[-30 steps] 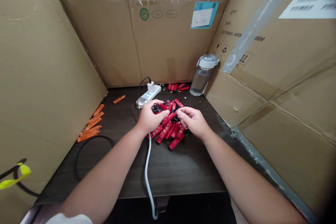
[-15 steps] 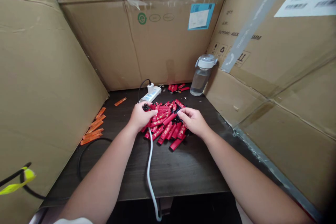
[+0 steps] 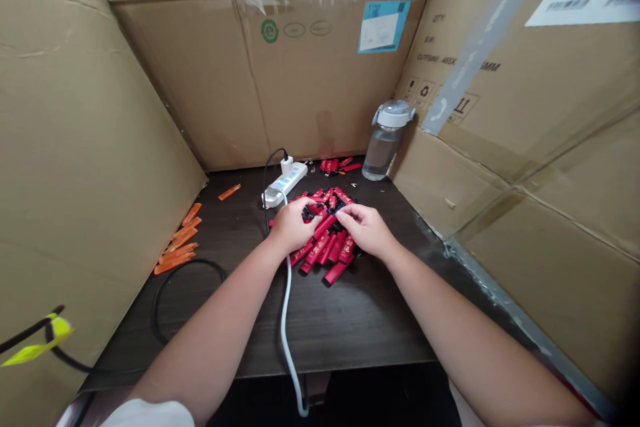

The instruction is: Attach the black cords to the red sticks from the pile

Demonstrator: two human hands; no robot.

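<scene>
At frame centre, left hand [image 3: 294, 225] and right hand [image 3: 366, 230] sit curled on the red pile [image 3: 327, 250], seemingly pinching one stick [image 3: 326, 221] (slanting lower-left to upper-right) between them.

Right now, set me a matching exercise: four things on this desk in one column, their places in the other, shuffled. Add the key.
Things
1. water bottle
2. power strip
3. orange sticks
4. red sticks

Places
A. heaped mid-desk, under the left hand and right hand
B. along the left cardboard wall
C. back right corner
D. at the back, with a plug in it

Pairs: 1-C, 2-D, 3-B, 4-A
</scene>
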